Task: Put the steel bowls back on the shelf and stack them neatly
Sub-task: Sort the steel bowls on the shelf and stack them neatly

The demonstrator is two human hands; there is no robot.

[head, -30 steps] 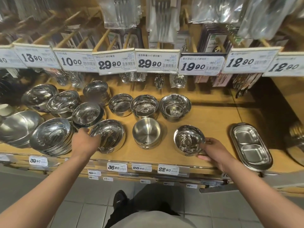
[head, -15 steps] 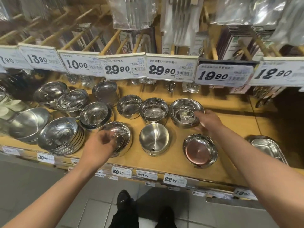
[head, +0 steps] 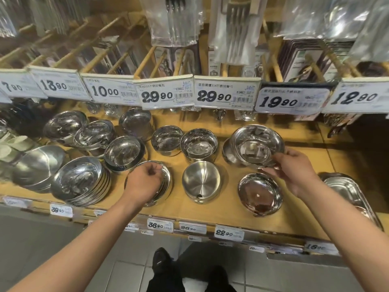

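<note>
A wide polished steel bowl [head: 255, 147] is held at its right rim by the right hand [head: 294, 169], fingers curled round the edge; the bowl is tilted and raised slightly above a second bowl [head: 228, 154] beneath it, at the far right of the wooden shelf [head: 227, 209]. The left hand [head: 143, 182] is loosely curled over a near stack of shallow steel bowls [head: 164, 182]; whether the rim is gripped or only touched cannot be told.

Progress, judged: most bowls are already on the shelf. Stacks are noted at left [head: 82, 182] and left of centre [head: 124, 153]. Still single or unnested: a brushed steel bowl, near centre [head: 201, 182], a mirror-finish bowl, near right [head: 260, 192], and two small deep bowls behind [head: 199, 144]. The held bowl is not yet seated. Matching sizes remain to be nested and aligned.
</note>
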